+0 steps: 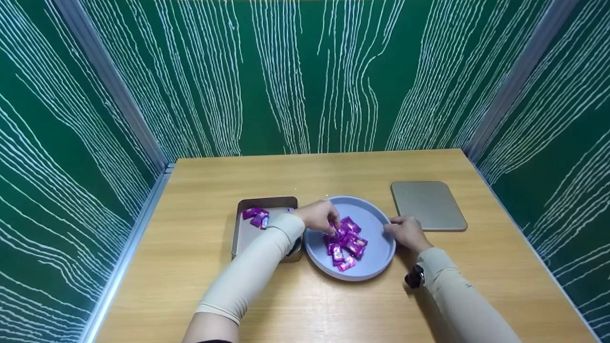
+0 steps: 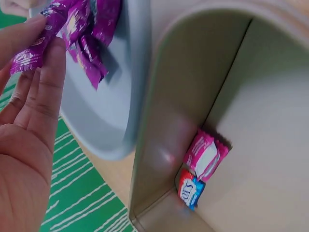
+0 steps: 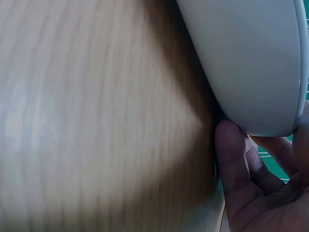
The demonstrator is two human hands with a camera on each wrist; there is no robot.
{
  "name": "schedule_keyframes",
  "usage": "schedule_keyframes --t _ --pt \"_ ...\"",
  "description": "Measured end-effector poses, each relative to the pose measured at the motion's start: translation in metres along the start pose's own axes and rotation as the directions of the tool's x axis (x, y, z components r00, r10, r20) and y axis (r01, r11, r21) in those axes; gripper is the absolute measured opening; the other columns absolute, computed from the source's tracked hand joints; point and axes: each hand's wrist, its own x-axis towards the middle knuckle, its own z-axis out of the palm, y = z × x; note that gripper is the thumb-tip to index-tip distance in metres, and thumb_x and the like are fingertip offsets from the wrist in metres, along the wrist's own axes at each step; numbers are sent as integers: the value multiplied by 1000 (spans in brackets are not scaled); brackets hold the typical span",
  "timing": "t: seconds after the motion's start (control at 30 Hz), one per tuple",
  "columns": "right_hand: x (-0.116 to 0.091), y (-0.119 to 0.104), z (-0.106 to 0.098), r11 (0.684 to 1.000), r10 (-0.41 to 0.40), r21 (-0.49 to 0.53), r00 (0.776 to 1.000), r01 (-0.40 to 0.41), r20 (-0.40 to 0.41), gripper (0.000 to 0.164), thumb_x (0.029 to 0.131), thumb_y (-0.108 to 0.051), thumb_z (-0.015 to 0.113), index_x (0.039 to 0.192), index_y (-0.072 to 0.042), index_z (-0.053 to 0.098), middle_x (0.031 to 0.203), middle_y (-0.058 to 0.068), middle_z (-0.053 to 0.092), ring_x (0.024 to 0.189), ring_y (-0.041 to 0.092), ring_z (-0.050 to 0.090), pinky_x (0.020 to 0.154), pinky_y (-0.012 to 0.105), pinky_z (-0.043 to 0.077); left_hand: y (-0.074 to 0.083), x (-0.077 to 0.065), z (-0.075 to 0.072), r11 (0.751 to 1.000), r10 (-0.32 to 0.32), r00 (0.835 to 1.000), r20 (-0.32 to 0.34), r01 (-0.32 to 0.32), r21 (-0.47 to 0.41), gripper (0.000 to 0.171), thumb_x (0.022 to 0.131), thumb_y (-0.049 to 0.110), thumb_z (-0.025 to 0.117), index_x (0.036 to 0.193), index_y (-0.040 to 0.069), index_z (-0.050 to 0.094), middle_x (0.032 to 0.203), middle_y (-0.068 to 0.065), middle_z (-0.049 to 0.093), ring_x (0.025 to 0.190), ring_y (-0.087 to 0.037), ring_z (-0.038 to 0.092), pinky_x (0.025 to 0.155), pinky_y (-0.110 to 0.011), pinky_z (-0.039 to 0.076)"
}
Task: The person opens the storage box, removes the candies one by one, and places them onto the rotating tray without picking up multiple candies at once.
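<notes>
Over the left part of a round blue-grey tray, my left hand pinches a purple-wrapped candy between thumb and fingers. Several more purple candies lie heaped in the tray below that hand. My right hand grips the tray's right edge; in the right wrist view its fingertips are at the outer wall. Left of the tray is an open rectangular tin, partly covered by my left forearm. In its corner, the left wrist view shows a pink candy beside a red-and-blue one.
A few purple candies lie in the tin's far left corner. The flat metal lid rests on the wooden table at the right, beyond my right hand. Green walls with white lines border the table's back and sides.
</notes>
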Motion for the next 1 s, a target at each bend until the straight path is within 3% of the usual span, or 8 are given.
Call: schedule_keyframes --t 0.27,0.5,0.67,0.8,1.0 --pt "-1 0 0 1000 -1 -4 1000 1 -12 47 93 -12 70 132 14 69 127 35 73 99 28 77 83 33 68 4 3 10 999 -14 999 36 13 38 11 90 0 82 100 0 82 96 -13 81 75 -5 57 72 -16 48" --pt "0 0 -1 999 8 -36 1000 -8 -19 49 93 -15 68 133 13 70 131 32 73 111 31 72 91 32 64 5 5 9 997 -10 1000 27 8 74 14 91 6 83 105 3 83 99 -10 82 78 -5 60 76 -16 49" --pt "0 -1 0 999 50 -17 999 -50 8 52 95 -16 67 139 12 66 137 33 69 116 32 71 97 38 65 1 -2 -6 999 -21 1000 -13 22 28 20 92 8 84 111 1 82 107 -12 83 94 -17 73 89 -25 60" --pt "0 -2 -1 998 65 13 998 -66 26 52 96 -16 67 141 12 65 140 34 67 116 32 72 97 39 65 -4 -13 -24 998 -61 997 -46 61 2 26 93 9 82 117 0 80 115 -15 81 107 -27 74 99 -36 60" --pt "1 -2 -1 997 72 28 997 -73 39 52 97 -15 68 142 10 64 142 35 65 122 39 72 97 39 65 -17 -32 -45 994 -103 990 -97 99 -52 26 94 9 80 118 0 78 115 -15 80 108 -28 74 99 -39 61"
